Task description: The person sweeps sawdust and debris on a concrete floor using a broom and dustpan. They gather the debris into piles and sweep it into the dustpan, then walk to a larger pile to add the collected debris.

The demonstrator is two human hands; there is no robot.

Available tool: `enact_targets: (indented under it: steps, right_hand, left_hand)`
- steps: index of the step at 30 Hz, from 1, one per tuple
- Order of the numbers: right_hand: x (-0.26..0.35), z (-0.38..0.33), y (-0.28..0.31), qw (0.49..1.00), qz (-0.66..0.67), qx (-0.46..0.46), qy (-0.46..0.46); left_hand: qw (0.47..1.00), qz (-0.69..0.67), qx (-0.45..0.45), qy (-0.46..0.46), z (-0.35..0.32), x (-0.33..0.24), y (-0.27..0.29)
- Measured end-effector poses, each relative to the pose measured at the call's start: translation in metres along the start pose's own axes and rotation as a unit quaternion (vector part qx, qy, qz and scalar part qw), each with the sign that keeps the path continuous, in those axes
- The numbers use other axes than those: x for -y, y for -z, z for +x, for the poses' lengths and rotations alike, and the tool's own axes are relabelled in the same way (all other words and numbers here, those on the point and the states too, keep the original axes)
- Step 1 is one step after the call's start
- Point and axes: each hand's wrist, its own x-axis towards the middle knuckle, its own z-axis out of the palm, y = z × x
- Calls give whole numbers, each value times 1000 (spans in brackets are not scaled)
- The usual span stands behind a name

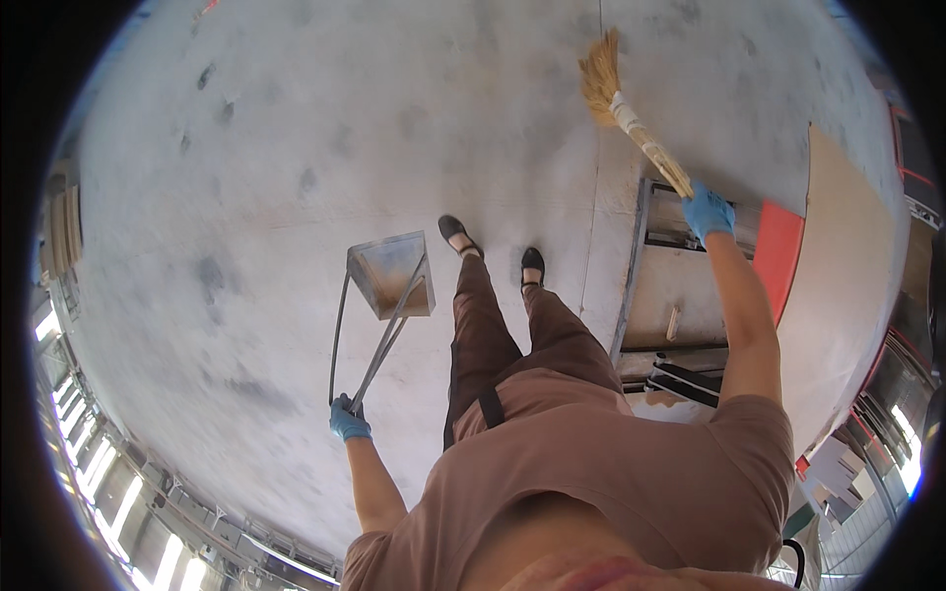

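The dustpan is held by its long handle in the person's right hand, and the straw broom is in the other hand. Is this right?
Not quite: the head view shows the dustpan held in the left hand, while the right hand holds the straw broom.

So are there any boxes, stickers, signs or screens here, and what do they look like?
No packages, labels, signs or screens show.
The left hand holds a metal dustpan by its long handle.
The right hand holds a straw broom over the grey concrete floor.
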Motion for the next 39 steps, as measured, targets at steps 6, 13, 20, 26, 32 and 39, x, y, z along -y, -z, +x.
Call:
enact_targets:
  steps: [6, 13, 20, 26, 32, 39]
  right_hand:
    - [104, -11, 23, 989, 133, 51, 36]
    - [360, 66, -10, 944, 224, 116, 212]
    - [483, 145, -31, 945, 93, 160, 270]
    - [305, 240, -72, 970, 18, 159, 184]
    - [38, 288, -38, 987, -15, 151, -59]
    - [-62, 329, 52, 977, 55, 117, -171]
  left_hand:
    - [995, 37, 86, 15, 41, -56, -114]
    - [980, 176, 95, 12, 35, -113, -226]
    - [976, 190, 101, -24, 10, -140, -295]
    - [979, 187, 66, -39, -16, -128, -342]
    - [981, 181, 41, -53, -61, -122, -388]
    - [988, 142, 26, -55, -108, -151, -470]
